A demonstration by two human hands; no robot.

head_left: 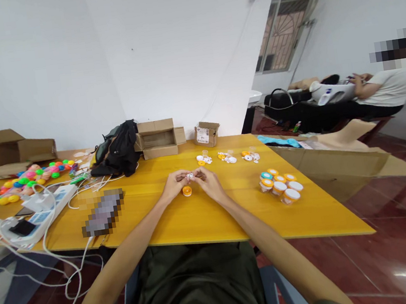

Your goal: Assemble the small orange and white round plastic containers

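Note:
My left hand (pixel 176 183) and my right hand (pixel 207 179) meet over the yellow table, fingers pinched around a small white piece with dark marks (pixel 190 175). Its exact kind is too small to make out. Just below my fingers lies a round orange and white lid-like part (pixel 187 191). Beyond the hands are loose groups: an orange ring (pixel 201 162) with white bits, and two similar piles farther right with a white disc (pixel 232 160) and an orange ring (pixel 245 154). Several clear jars with orange, white and teal lids (pixel 279 186) stand together at the right.
A phone (pixel 104 213), a white power strip (pixel 41 215) and tangled cables lie at the left. Behind them are colourful balls (pixel 25 180), a black bag (pixel 118 151) and an open cardboard box (pixel 158 139). A small box (pixel 207 134) stands farther back. A person sits at far right.

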